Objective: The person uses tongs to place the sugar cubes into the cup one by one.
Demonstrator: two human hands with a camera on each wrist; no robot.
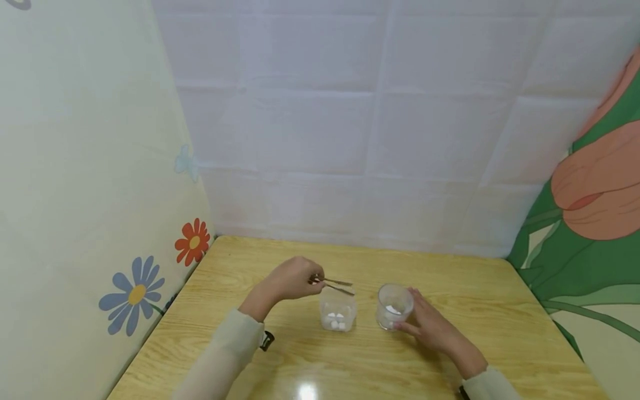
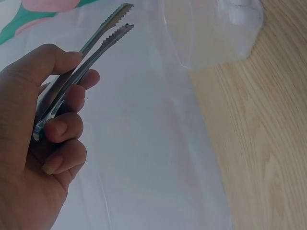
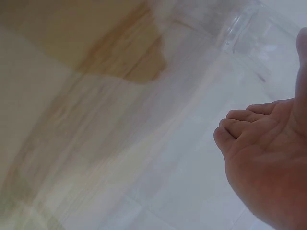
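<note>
Left hand has its fingers curled round some metal tongs, thumb pressed along one arm, and the two toothed tips are apart with nothing between them. From the head view, the tongs point to about 3 o'clock, tips near the far rim of a clear box. That box sits at roughly 4 o'clock from the left hand, with a few white balls at the bottom, on its 6 o'clock side.

Right hand is cupped round a glass, thumb on the near side, fingers on the far side. The glass stands upright at 3 o'clock from the box, just beside it but not touching. There's a whitish patch inside, can't tell if it's a ball or just glare.

All of it's on a wood-look table. White sheet up at 12, a red flower and a blue one printed on the cloth around 9, and a big pink bloom at 2.
</note>
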